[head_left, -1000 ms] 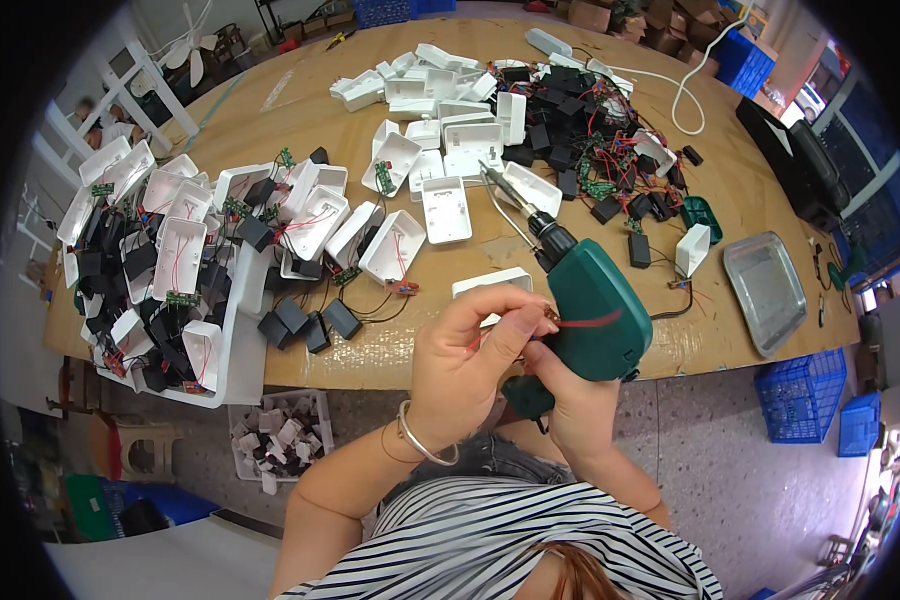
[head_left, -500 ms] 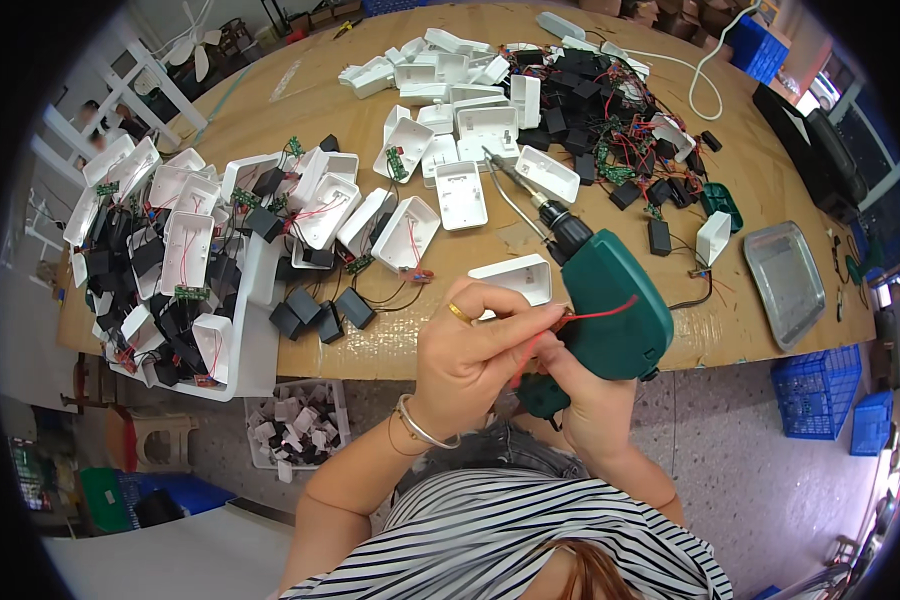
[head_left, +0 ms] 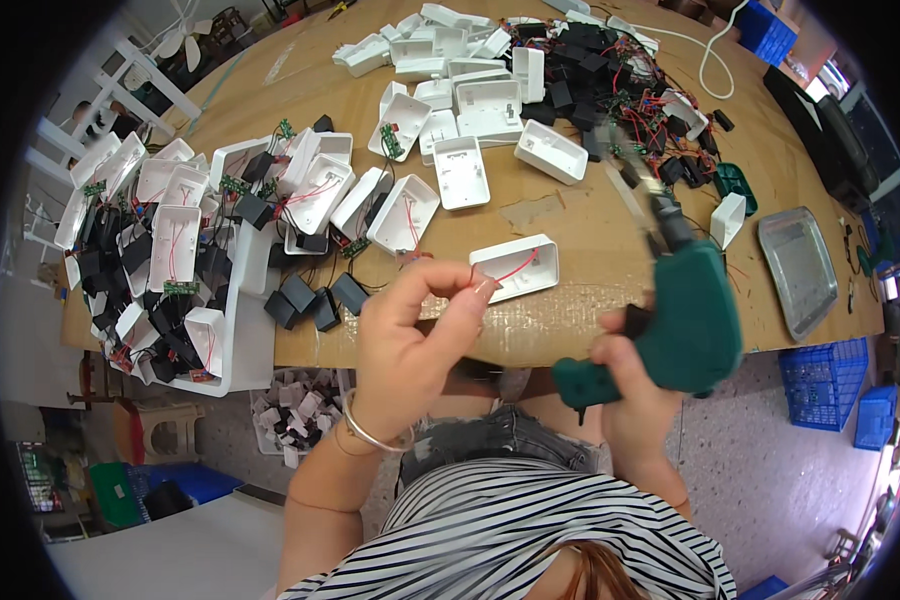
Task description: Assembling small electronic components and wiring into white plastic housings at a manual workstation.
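Observation:
My left hand point(head_left: 405, 325) is closed, thumb and forefinger pinching a thin red wire point(head_left: 517, 268) whose free end sticks out to the right. Behind that wire, near the table's front edge, lies an open white plastic housing point(head_left: 542, 281). My right hand point(head_left: 638, 395) is wrapped round the handle of a green soldering gun point(head_left: 698, 315). Its metal tip point(head_left: 645, 175) points up and away over the table and is smeared by motion. Whatever else the left fingertips may hide, I cannot make out.
White housings point(head_left: 462, 172) lie in the middle, beside a heap of black boxes and wires point(head_left: 610, 75). At the left a white bin point(head_left: 255, 300) is full of wired housings. A metal tray point(head_left: 798, 270) lies at the right. Blue crates point(head_left: 825, 385) stand on the floor.
My right hand has swung the soldering gun to the right, away from the left hand. My left hand has moved left and slightly down, still pinching the red wire.

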A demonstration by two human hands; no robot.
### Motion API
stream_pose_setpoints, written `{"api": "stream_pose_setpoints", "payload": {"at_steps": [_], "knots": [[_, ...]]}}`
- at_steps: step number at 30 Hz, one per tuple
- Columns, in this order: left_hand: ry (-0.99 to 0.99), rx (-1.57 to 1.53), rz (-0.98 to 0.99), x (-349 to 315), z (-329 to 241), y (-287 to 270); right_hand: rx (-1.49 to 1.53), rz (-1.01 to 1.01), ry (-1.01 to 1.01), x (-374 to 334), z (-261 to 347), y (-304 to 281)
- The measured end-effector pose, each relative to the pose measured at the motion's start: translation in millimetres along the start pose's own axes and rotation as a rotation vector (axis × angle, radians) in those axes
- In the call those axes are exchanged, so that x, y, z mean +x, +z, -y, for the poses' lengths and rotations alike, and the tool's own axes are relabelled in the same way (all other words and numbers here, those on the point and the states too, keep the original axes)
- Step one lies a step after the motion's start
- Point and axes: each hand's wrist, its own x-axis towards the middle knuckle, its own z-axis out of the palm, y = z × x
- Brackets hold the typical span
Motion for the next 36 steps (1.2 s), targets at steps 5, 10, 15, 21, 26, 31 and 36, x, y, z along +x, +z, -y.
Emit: {"api": "stream_pose_setpoints", "payload": {"at_steps": [5,10,15,21,26,31,36], "knots": [[0.089,0.419,0.03,23,41,1,0.128,-0.066,-0.059,2,-6,-23],[0.398,0.676,-0.06,33,73,20,0.08,-0.05,-0.023,-4,-12,-30],[0.414,0.821,0.042,31,94,31,0.021,0.007,-0.115,-8,-31,-48],[0.457,0.882,-0.025,29,103,41,-0.033,0.051,0.073,-12,-43,-79],[0.515,0.929,-0.054,27,110,43,-0.176,0.062,0.061,-16,-49,-84],[0.588,0.994,-0.08,28,112,43,-0.299,0.066,0.125,-17,-46,-79],[0.583,0.977,-0.084,27,114,42,-0.378,0.11,0.219,-16,-42,-76]]}}
